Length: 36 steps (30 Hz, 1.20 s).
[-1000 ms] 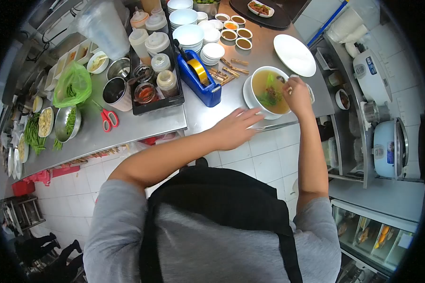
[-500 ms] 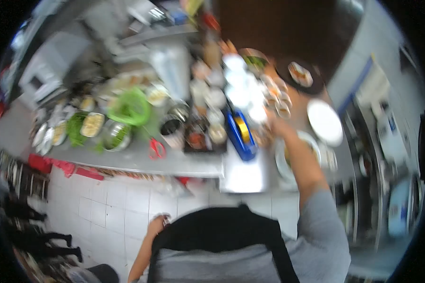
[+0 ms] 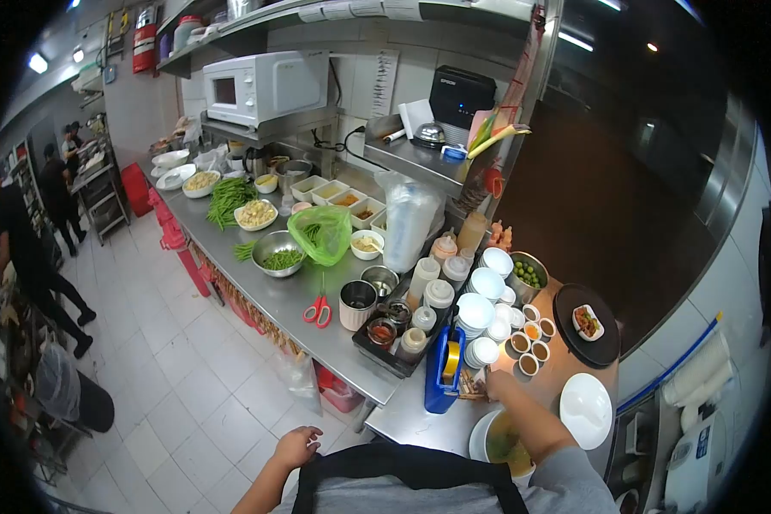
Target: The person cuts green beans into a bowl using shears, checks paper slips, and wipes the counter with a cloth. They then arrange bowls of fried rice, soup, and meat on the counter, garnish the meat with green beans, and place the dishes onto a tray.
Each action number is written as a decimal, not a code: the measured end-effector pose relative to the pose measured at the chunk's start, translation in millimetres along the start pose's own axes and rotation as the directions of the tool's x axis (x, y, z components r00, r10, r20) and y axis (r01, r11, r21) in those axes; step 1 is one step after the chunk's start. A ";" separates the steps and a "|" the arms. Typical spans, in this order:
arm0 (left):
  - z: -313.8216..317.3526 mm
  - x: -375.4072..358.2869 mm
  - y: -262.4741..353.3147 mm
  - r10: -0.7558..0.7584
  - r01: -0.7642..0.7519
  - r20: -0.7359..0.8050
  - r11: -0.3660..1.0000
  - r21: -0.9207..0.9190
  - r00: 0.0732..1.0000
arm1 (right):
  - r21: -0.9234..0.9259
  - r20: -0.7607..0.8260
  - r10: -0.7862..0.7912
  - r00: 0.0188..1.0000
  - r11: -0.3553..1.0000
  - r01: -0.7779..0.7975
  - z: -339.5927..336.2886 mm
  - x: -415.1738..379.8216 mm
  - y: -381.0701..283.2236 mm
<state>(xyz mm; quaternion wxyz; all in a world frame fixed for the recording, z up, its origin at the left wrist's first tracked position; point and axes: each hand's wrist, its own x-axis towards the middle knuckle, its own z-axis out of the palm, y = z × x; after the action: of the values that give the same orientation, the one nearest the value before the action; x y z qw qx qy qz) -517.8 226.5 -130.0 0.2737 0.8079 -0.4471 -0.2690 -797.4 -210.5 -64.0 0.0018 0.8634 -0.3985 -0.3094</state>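
Head view: a soup bowl (image 3: 506, 440) sits near the edge of the counter (image 3: 403, 423), partly under the right forearm (image 3: 531, 414), which could knock it and spill broth. The right hand (image 3: 495, 385) reaches beside stacked white dishes (image 3: 481, 352), its grip hidden; a brush might topple them. The left hand (image 3: 297, 446) is half-curled, contents unclear.

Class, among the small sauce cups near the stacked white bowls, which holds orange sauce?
The orange cup, just below the topmost cup in the picture; the other cups look brown inside.
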 end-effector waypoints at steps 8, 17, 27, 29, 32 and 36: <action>-16.0 -5.2 -6.5 -0.013 0.016 -0.044 0.998 0.055 0.999 | 0.007 -0.219 -0.084 0.972 0.996 0.087 30.1 29.4 27.9; -42.5 -12.6 -24.5 -0.074 0.079 -0.143 0.996 0.030 0.987 | 0.036 -0.304 0.019 0.952 0.999 -0.009 50.1 57.4 71.4; -42.3 -28.9 -46.2 -0.164 0.166 -0.156 0.986 -0.006 0.974 | 0.333 -0.066 0.023 0.998 0.943 0.001 35.5 60.4 84.3; -45.2 -29.0 -50.6 -0.173 0.174 -0.151 0.985 -0.008 0.973 | 0.364 -0.123 -0.002 0.992 0.930 0.047 48.9 69.8 94.7; -50.6 -27.9 -54.5 -0.189 0.187 -0.158 0.982 -0.027 0.969 | 0.516 -0.112 0.060 0.992 0.857 0.007 53.1 68.0 98.4; -61.6 -23.7 -57.3 -0.198 0.199 -0.170 0.980 -0.008 0.965 | 0.573 -0.068 0.120 0.990 0.817 -0.059 47.0 60.7 94.6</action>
<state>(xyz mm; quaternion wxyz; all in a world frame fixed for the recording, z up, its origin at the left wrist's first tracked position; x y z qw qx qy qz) -453.8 285.3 -121.2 0.2788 0.8699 -0.3402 -0.2232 -857.8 -305.5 -110.7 -0.2214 0.8194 -0.5121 -0.1318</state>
